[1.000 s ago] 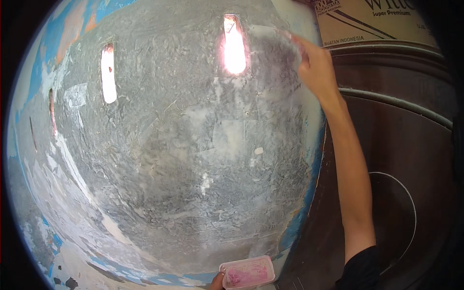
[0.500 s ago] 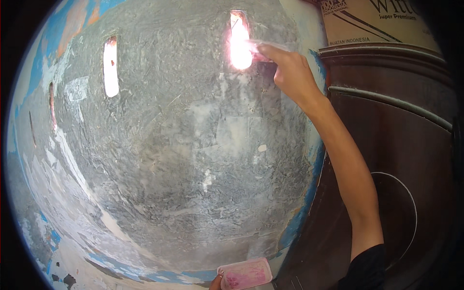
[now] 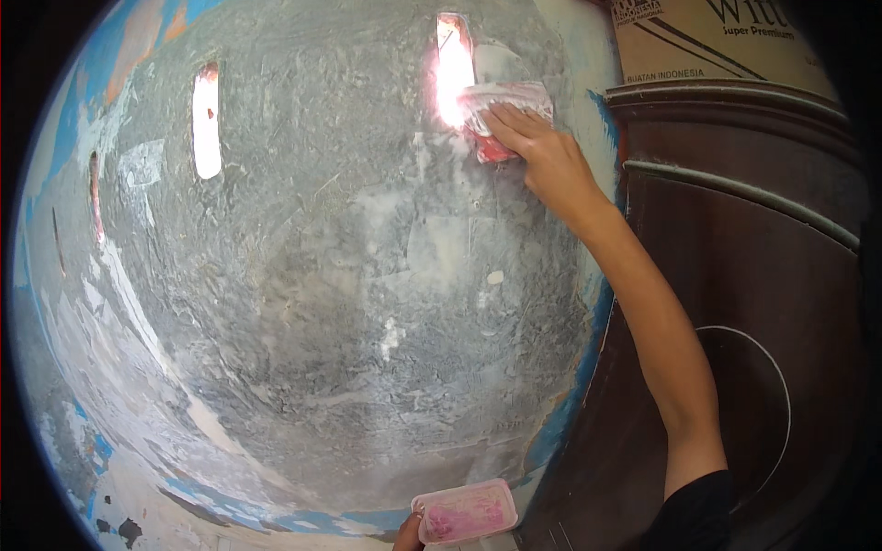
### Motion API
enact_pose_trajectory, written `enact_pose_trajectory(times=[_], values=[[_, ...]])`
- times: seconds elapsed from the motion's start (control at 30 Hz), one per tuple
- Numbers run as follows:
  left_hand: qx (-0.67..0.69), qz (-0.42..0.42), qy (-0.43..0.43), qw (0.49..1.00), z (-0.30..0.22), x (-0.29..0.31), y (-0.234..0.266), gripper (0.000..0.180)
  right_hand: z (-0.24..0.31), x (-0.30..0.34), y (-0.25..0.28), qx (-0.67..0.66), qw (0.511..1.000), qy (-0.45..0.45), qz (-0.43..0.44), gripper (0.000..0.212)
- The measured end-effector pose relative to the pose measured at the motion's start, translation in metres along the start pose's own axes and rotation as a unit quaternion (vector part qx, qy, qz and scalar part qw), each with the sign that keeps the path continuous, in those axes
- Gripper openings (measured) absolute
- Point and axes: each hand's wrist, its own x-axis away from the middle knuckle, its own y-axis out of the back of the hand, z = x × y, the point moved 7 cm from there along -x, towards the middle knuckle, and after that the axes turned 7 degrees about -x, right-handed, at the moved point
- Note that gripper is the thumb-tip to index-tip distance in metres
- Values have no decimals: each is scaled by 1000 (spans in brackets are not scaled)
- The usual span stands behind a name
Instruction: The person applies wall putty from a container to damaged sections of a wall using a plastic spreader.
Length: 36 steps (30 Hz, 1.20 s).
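My right hand [image 3: 556, 165] reaches up to the grey wall [image 3: 303, 275], its fingers laid over a flat red putty scraper [image 3: 516, 95] smeared with white putty. The scraper lies nearly flat against the wall, just right of a bright, upright slot [image 3: 454, 69]. Pale, wet-looking putty [image 3: 501, 62] is spread on the wall above the scraper. Low in the picture, my left hand [image 3: 410, 533] grips the left end of a shallow, pinkish rectangular tray [image 3: 464, 491] with pink and whitish smears inside. Most of that hand is cut off by the lower edge.
A dark brown wooden cabinet [image 3: 735, 257] stands close on the right, under my right arm, with a cardboard box [image 3: 717, 50] on top. Another bright slot [image 3: 208, 124] and narrower ones open farther left. Blue paint [image 3: 560, 432] flakes along the wall's edges.
The scraper has turned from edge-on to flat against the wall and moved slightly down. A pale putty patch now shows right of the slot. My left hand and the tray stay almost in place.
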Motion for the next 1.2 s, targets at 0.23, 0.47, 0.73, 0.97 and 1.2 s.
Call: enact_pose_trajectory(times=[0.23, 0.47, 0.73, 0.97, 1.2], values=[[-46, 17, -5, 999, 23, 0, 9, 57, -3, -19, 67, -147, 982, -114, 27, 68], [-24, 2, -5, 1000, 16, 4, 13, 56, -63, -44, 47, -17, 974, -208, -87, 60], [12, -15, 8, 1000, -20, 21, 4, 56, 4, -21, 14, -34, 993, -104, -46, 53], [32, -37, 8, 999, -21, 24, 12, 56, 8, -9, 34, -201, 972, -116, 20, 53], [18, 4, -3, 1000, -27, 12, -1, 62, -65, -46, 86, -13, 968, -214, -126, 56]])
